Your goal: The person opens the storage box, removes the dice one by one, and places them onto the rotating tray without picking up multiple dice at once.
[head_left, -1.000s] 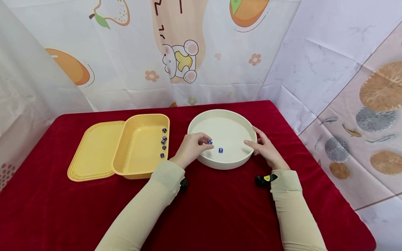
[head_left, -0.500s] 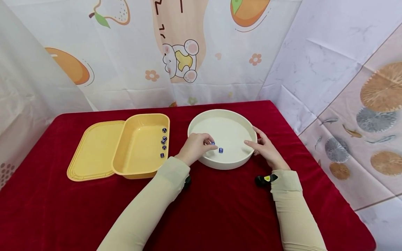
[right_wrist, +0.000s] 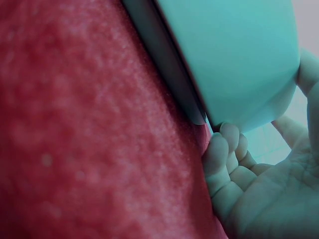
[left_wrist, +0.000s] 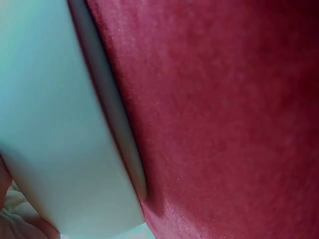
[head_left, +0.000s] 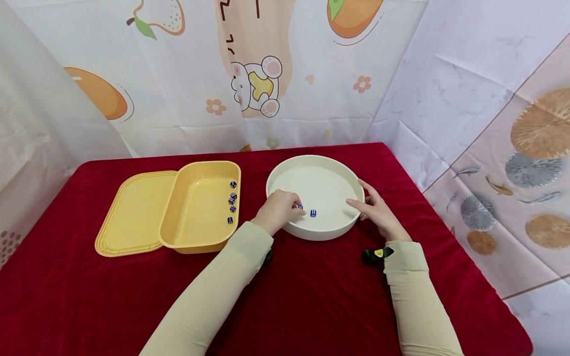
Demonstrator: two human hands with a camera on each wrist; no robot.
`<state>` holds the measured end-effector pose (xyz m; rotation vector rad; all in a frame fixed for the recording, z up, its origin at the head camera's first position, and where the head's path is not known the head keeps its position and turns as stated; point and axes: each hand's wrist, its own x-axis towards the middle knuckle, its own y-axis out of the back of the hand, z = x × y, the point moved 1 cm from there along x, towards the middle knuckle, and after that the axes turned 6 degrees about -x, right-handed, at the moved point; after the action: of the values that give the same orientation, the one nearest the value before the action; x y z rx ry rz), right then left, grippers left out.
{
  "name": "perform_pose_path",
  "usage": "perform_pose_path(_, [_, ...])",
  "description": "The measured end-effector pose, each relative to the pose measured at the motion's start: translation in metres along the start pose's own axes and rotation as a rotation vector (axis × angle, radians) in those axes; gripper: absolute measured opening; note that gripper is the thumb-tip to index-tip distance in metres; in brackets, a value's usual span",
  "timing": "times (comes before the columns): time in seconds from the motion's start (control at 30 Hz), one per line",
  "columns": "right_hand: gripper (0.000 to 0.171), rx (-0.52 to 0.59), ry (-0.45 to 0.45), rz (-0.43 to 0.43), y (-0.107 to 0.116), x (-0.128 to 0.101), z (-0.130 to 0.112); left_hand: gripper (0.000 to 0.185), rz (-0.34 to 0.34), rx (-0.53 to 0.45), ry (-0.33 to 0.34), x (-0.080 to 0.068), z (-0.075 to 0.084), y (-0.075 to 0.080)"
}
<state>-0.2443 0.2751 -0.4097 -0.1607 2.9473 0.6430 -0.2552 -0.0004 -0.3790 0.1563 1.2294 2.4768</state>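
A round cream tray (head_left: 320,188) stands on the red cloth, with a blue die (head_left: 313,213) lying on its floor. My left hand (head_left: 278,210) reaches over the tray's near left rim and pinches another blue die (head_left: 300,207), partly hidden by the fingers, low over the floor. On the far side my right hand (head_left: 376,210) grips the tray's right rim, thumb inside and the other fingers outside. The right wrist view shows its fingertips (right_wrist: 229,134) against the tray's lower edge. In the left wrist view the tray wall (left_wrist: 55,114) hides most of the left hand.
Left of the tray is a yellow rectangular box (head_left: 196,207) with several blue dice (head_left: 232,198) along its right side. A yellow lid (head_left: 133,217) lies partly under the box's left side. The red-covered table (head_left: 320,296) meets curtains at the back and right.
My left hand moved right with its die, then lowered it slightly and came back a little left, closer to the tray floor. The right hand and tray stayed put.
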Motion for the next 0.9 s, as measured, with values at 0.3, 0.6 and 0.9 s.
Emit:
perform_pose_path(0.3, [0.082,0.007,0.001,-0.001,-0.0003,0.0003,-0.0002,0.018,-0.006,0.058,0.02,-0.0002,0.0016,-0.0012])
perform_pose_path(0.6, [0.082,0.013,0.001,0.004,-0.0001,0.0006,0.0,0.019,0.008,0.089,0.015,-0.0003,0.0036,-0.0012])
perform_pose_path(0.9, [0.082,0.008,-0.001,0.0,0.0,0.0008,0.0012,0.024,-0.002,0.117,0.037,0.0013,0.0042,-0.0025])
